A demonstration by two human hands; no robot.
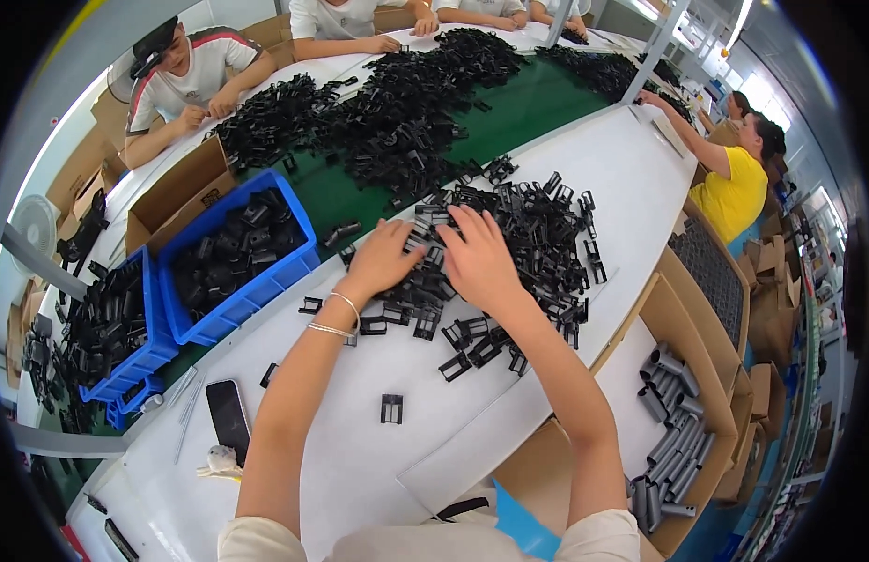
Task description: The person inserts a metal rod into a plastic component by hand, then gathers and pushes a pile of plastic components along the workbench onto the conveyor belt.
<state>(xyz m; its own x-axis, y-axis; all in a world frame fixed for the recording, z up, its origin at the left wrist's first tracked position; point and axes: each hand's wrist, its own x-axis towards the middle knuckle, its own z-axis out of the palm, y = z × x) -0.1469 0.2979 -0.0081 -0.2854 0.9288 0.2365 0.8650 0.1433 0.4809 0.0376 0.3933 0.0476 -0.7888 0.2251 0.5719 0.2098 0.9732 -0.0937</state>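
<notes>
A heap of small black plastic frame-like parts (544, 234) lies on the white tabletop (360, 468) in front of me. My left hand (383, 259) rests at the heap's left side, its fingers reaching over the parts and the thumb apart. Beside it, my right hand (481, 260) lies on the heap with fingers stretched out and spread. Both hands touch the loose parts, and I see none gripped; what is under the palms is hidden. One black part (391, 408) sits alone on the table between my forearms.
Blue bins (250, 317) of black parts stand at left, near a phone (228, 418). A green conveyor belt (505, 110) carries more heaps, with co-workers seated beyond. At right, a cardboard box (711, 478) holds grey tubes (678, 450). A metal post (655, 54) rises at the back.
</notes>
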